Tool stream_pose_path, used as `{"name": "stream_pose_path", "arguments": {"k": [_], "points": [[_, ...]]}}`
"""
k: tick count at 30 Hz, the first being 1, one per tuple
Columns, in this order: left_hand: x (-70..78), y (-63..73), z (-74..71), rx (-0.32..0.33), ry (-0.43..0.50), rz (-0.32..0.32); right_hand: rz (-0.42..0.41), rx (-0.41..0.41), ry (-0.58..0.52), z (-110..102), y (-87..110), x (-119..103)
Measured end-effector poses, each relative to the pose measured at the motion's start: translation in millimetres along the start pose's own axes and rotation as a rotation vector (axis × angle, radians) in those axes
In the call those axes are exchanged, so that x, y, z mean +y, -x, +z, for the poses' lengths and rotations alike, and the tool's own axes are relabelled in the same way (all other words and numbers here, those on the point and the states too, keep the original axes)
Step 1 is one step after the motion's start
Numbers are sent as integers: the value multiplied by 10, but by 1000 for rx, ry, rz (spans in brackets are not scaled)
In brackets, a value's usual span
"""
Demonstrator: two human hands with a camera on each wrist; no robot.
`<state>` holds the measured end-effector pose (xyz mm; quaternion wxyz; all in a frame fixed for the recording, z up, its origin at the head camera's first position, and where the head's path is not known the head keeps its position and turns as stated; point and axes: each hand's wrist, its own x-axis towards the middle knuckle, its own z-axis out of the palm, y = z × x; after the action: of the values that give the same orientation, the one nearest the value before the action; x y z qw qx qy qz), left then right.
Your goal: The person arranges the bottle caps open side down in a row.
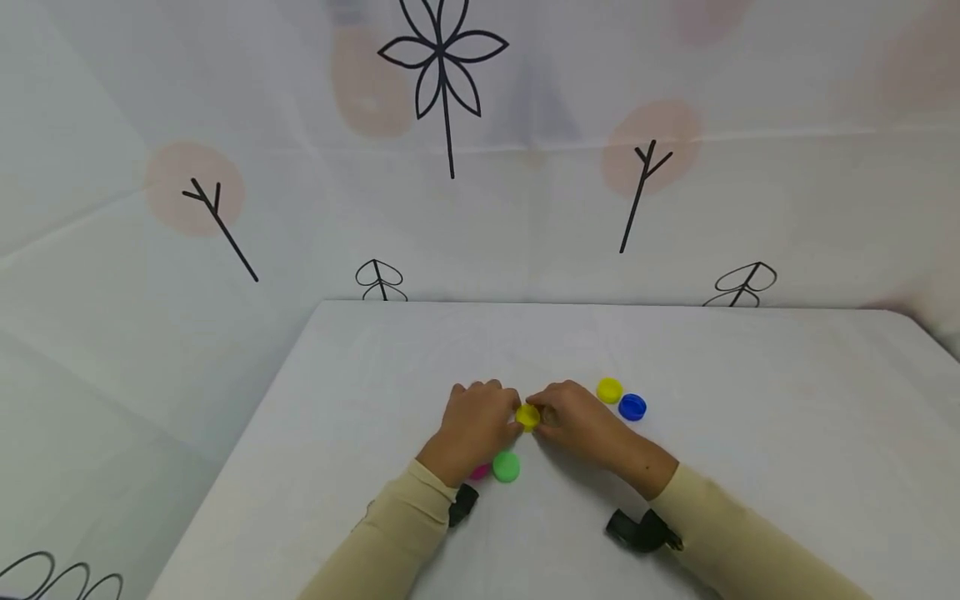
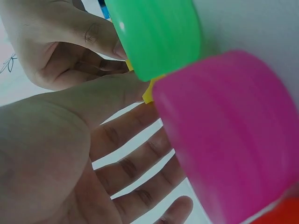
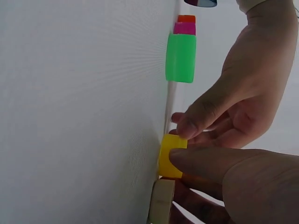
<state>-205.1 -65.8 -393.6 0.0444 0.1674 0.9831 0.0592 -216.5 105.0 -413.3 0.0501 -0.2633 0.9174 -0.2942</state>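
Note:
A small yellow round cap [image 1: 528, 417] stands between my two hands at the middle of the white table. My left hand [image 1: 480, 421] pinches its left side with thumb and index finger, the other fingers spread out. From the right, my right hand [image 1: 577, 421] pinches the same cap; in the right wrist view its thumb [image 3: 196, 161] lies across the cap's side. A beige block-like piece [image 3: 162, 200] sits by the right fingers, partly hidden. Near the left wrist are a green cap [image 1: 506, 467] and a magenta cap [image 1: 479, 472], the latter partly covered by the arm.
Beyond the right hand lie another yellow cap [image 1: 610, 390] and a blue cap [image 1: 632, 407]. An orange-red piece [image 3: 187, 18] shows behind the magenta one in the right wrist view. Black wrist devices [image 1: 637, 531] sit at both sleeves. A patterned cloth [image 1: 525, 225] hangs behind the table.

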Motion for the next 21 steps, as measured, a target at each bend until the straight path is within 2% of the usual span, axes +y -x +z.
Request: {"name": "stream_pose_path", "arguments": {"k": [5, 12, 17, 21], "points": [[0, 4, -10, 5, 23, 24, 12, 20, 18, -3, 18, -19], [-47, 13, -94, 43, 70, 61, 25, 90, 37, -58, 54, -95], [-100, 25, -156, 43, 173, 100, 14, 114, 21, -122, 81, -138], [-129, 24, -196, 14, 255, 119, 11, 109, 20, -156, 89, -144]]}}
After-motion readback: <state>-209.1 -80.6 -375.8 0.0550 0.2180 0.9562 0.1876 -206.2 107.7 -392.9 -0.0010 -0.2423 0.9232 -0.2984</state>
